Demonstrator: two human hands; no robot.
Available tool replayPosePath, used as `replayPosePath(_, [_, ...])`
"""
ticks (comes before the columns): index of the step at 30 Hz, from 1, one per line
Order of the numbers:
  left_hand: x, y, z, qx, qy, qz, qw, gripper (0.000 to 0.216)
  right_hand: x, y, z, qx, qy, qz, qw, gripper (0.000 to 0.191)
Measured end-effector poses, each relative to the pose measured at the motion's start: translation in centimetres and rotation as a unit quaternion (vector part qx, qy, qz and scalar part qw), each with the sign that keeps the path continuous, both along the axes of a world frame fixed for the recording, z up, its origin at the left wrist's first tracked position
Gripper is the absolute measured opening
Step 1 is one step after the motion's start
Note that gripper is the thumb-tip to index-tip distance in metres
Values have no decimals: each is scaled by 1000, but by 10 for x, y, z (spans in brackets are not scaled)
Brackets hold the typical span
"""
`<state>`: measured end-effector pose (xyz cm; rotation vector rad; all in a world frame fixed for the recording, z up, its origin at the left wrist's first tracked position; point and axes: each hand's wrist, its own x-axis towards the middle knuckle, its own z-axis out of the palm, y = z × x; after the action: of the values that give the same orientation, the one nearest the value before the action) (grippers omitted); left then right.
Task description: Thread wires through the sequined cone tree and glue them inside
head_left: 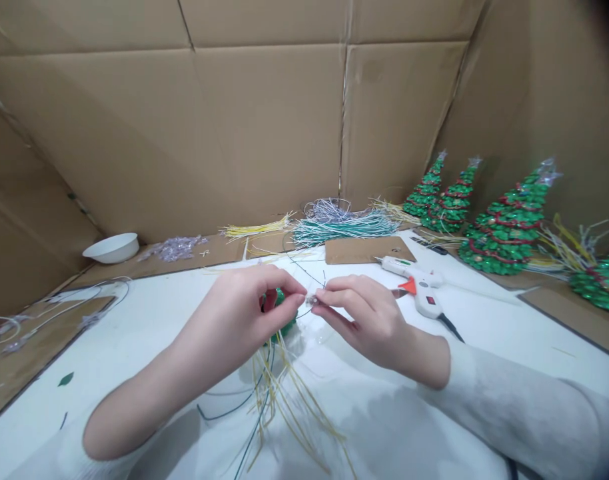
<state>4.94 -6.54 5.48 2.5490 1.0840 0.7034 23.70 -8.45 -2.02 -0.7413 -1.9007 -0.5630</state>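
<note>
In the middle of the head view, my left hand point(252, 303) and my right hand point(364, 310) meet fingertip to fingertip. Between their pinched fingers is a small, clear, shiny piece point(311, 300), too small and blurred to name. A thin dark wire point(304, 269) runs close by it. Partly hidden behind my left hand is a green beaded piece point(287, 323), with yellow, white and green wires point(284, 393) trailing from it towards me over the white table surface point(374, 407).
A white glue gun point(418, 287) with an orange trigger lies right of my hands, beside a cardboard piece point(367, 250). Green beaded Christmas trees point(507, 230) stand at right. Wire bundles point(342, 230), clear stars point(177, 248) and a white bowl point(112, 249) line the back.
</note>
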Motion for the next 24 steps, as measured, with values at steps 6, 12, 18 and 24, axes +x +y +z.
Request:
replayPosePath(6, [4,-6,-3,56,20,-8,998,14,0,-1,1,11,-10,0,1000,10])
replayPosePath(12, [5,-5,-4,52,33,-3,998,12,1,-3,-1,31,-43,-7,999,12])
replayPosePath(18, [6,-8,-13,143,148,-30,978,13,1,-6,-1,77,-145,-15,986,8])
replayPosePath(24, [14,-16,-24,296,194,8,935,15,-1,-7,3,67,-173,-26,982,21])
